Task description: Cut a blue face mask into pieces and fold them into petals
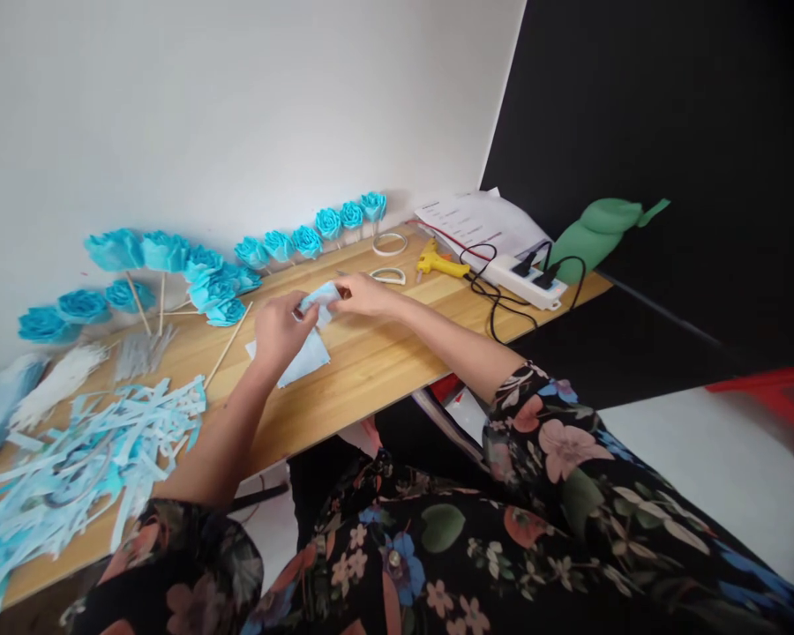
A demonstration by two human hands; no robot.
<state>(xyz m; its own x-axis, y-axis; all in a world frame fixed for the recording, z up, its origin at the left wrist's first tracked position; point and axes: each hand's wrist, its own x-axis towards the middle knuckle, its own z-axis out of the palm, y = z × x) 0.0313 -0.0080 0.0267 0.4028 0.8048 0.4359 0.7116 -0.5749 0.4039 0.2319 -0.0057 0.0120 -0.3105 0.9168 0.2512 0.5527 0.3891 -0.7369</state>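
Between both hands, a small piece of light blue paper (320,298) is held up above the table. My left hand (281,331) grips its left side, with the thumb pressed on it. My right hand (363,295) pinches the right side, fingers closed. Right below, more light blue paper pieces (305,360) lie flat on the wooden table (363,370). A thin wooden stick (228,346) rests just left of my left hand. Beyond my right hand lie a white tape roll (387,276) and a second ring-shaped roll (390,243).
Blue paper flowers on sticks (308,241) line the wall. Paper strips (106,450) are heaped at left, near grey wires (138,353). At right are a yellow glue gun (440,260), a corded power strip (526,282), printed papers (483,220) and a green bag (592,234).
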